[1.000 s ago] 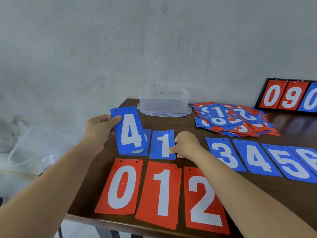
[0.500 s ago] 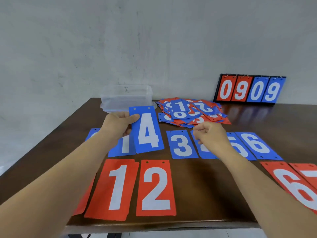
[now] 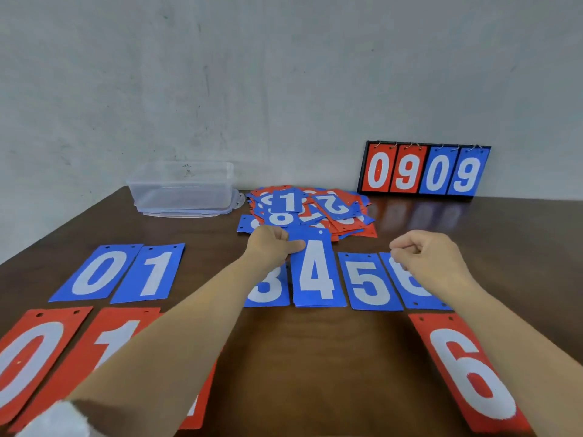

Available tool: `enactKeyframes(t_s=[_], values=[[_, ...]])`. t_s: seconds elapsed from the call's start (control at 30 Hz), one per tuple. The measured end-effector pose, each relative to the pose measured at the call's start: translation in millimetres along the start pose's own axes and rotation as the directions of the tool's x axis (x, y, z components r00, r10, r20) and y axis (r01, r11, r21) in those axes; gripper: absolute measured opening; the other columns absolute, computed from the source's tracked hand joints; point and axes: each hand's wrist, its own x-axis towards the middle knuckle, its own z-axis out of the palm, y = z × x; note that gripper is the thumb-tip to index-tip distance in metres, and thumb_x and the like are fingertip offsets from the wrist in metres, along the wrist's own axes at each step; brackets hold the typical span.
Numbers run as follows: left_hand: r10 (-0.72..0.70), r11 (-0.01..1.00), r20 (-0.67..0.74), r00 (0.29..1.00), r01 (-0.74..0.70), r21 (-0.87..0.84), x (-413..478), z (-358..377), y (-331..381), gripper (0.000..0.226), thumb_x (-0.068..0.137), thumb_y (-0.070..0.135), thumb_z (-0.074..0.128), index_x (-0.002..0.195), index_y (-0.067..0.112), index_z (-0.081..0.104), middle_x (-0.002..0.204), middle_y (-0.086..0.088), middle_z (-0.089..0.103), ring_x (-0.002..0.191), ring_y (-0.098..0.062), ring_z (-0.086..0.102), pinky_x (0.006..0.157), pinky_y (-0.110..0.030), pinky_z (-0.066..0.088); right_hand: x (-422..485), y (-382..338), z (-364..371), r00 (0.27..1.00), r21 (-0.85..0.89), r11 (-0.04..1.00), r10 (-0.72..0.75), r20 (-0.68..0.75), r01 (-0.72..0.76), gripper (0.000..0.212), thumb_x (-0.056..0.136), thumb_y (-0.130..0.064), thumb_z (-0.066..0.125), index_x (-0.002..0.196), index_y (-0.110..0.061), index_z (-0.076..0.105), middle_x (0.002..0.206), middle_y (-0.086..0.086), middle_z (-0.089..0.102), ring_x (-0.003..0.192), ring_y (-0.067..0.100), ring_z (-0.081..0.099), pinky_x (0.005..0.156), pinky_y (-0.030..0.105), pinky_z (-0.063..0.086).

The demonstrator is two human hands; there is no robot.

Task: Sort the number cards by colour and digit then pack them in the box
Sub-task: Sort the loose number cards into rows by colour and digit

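blue 4 card (image 3: 316, 272), a second ago up by the 0 and 1, had come down onto my blue 4 pile between the 3 (image 3: 268, 287) and 5 (image 3: 369, 283), left hand (image 3: 273, 246) still pinching it, right hand (image 3: 426, 257) curled empty, box (image 3: 183, 189) unpacked at the worktop's far edge.

A bare room: scuffed plaster wall (image 3: 220, 74) behind a dark wooden table (image 3: 315, 357).

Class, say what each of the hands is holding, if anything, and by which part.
Left hand pinches the blue 4 card by its upper left edge. Right hand is curled, holding nothing visible.
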Motion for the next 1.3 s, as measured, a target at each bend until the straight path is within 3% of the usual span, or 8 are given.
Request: enactKeyframes(t_s=[0.27,0.47,0.7,0.87,0.97,1.03,1.17,1.3], values=[[0.106,0.743,-0.170,0.980,0.035,0.668,-5.4,19.3,-7.9,0.043,0.080,0.055,0.069,0.105,0.022,0.059,0.104,0.001,0.063,0.096,-0.015,0.057,0.072,-0.029,0.052,28.5,3.4,-0.3,0.983,-0.028,0.985,-0.167,0.071,0.169,0.010,0.089,-0.020,0.064,0.084,-0.027,0.068,0.082,-0.012,0.067,0.074,0.007,0.062,0.073,0.036,0.056],[0.113,0.785,-0.199,0.973,0.036,0.619,-2.4,15.9,-8.1,0.050,0.082,0.054,0.067,0.120,0.023,0.059,0.117,0.002,0.061,0.102,-0.015,0.057,0.078,-0.033,0.056,50.4,-1.4,19.3,0.972,-0.088,0.975,-0.189,0.138,0.202,0.009,0.091,-0.022,0.062,0.087,-0.029,0.066,0.082,-0.015,0.063,0.081,0.005,0.061,0.074,0.030,0.053],[0.109,0.884,-0.245,0.963,0.019,0.467,31.8,-11.5,-7.0,0.029,0.085,0.045,0.067,0.094,0.018,0.065,0.095,0.001,0.069,0.088,-0.020,0.067,0.078,-0.039,0.058,93.3,-8.3,52.4,0.979,-0.163,0.976,-0.117,0.168,0.144,0.008,0.090,-0.030,0.062,0.087,-0.025,0.068,0.088,-0.012,0.066,0.080,0.009,0.063,0.077,0.039,0.056],[0.109,0.913,-0.281,0.953,0.016,0.408,86.3,-26.4,-5.8,0.039,0.088,0.044,0.065,0.113,0.014,0.064,0.108,-0.003,0.067,0.098,-0.021,0.062,0.085,-0.036,0.053,144.4,-8.8,76.6,0.997,-0.275,0.961,0.020,0.072,0.001,0.029,0.089,-0.040,0.065,0.098,-0.014,0.067,0.100,0.004,0.067,0.093,0.019,0.063,0.077,0.037,0.054],[0.107,0.886,-0.247,0.963,0.020,0.463,123.2,-19.2,-0.6,0.028,0.089,0.048,0.061,0.089,0.021,0.054,0.092,-0.003,0.060,0.081,-0.018,0.056,0.078,-0.036,0.050,175.3,-10.9,93.9,0.994,-0.313,0.947,0.093,0.059,-0.070,0.036,0.087,-0.050,0.064,0.096,-0.015,0.058,0.090,0.005,0.059,0.082,0.017,0.058,0.065,0.030,0.048],[0.087,0.867,-0.244,0.966,0.047,0.496,146.1,-10.8,2.6,0.038,0.087,0.054,0.058,0.085,0.017,0.051,0.085,-0.001,0.054,0.076,-0.017,0.050,0.070,-0.033,0.045,192.8,-10.2,109.3,0.987,-0.326,0.938,0.145,0.072,-0.114,0.055,0.083,-0.059,0.063,0.115,-0.014,0.053,0.108,0.006,0.058,0.101,0.021,0.056,0.075,0.032,0.047],[-0.012,0.789,-0.284,0.959,0.184,0.587,181.7,9.3,4.9,0.089,0.072,0.081,0.051,0.127,0.011,0.049,0.118,-0.007,0.059,0.115,-0.028,0.052,0.094,-0.040,0.045,215.6,-6.4,131.7,0.979,-0.362,0.916,0.201,0.046,-0.171,0.084,0.076,-0.063,0.068,0.136,-0.012,0.038,0.137,0.010,0.046,0.127,0.029,0.043,0.099,0.041,0.042],[-0.034,0.685,-0.301,0.953,0.242,0.687,195.4,21.4,9.1,0.096,0.059,0.087,0.057,0.124,0.016,0.053,0.137,-0.010,0.046,0.131,-0.030,0.039,0.104,-0.043,0.034,229.0,-0.9,131.8,0.966,-0.364,0.902,0.257,0.022,-0.232,0.078,0.076,-0.053,0.074,0.133,-0.013,0.040,0.137,0.009,0.046,0.126,0.028,0.043,0.098,0.040,0.041]])
